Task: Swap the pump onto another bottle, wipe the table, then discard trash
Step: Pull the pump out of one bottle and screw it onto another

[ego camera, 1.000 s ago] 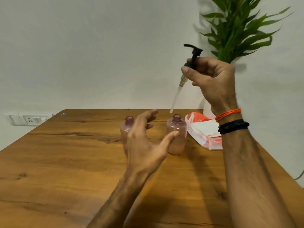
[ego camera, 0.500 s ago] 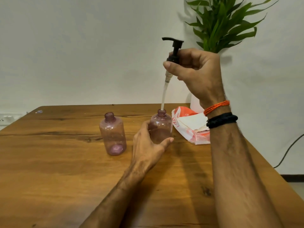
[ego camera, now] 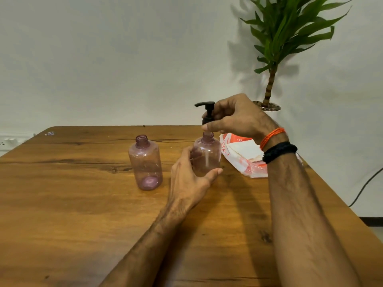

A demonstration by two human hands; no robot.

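Note:
Two clear purple bottles stand on the wooden table (ego camera: pixel 83 214). The left bottle (ego camera: pixel 145 162) is uncapped and stands alone. My left hand (ego camera: pixel 190 175) wraps the lower body of the right bottle (ego camera: pixel 207 155). My right hand (ego camera: pixel 236 118) pinches the collar of the black pump (ego camera: pixel 207 111) just above that bottle's neck. The pump's white tube runs down inside the bottle, and its spout points left.
A crumpled white and orange wrapper (ego camera: pixel 244 156) lies right of the held bottle, partly behind my right wrist. A potted green plant (ego camera: pixel 275 48) stands at the table's back right corner. A wall socket (ego camera: pixel 8 139) sits at the far left. A black cable (ego camera: pixel 364 187) hangs off the right.
My right hand has lowered the pump from high above the table, and its tube has gone into the right bottle. My left hand has closed around that bottle.

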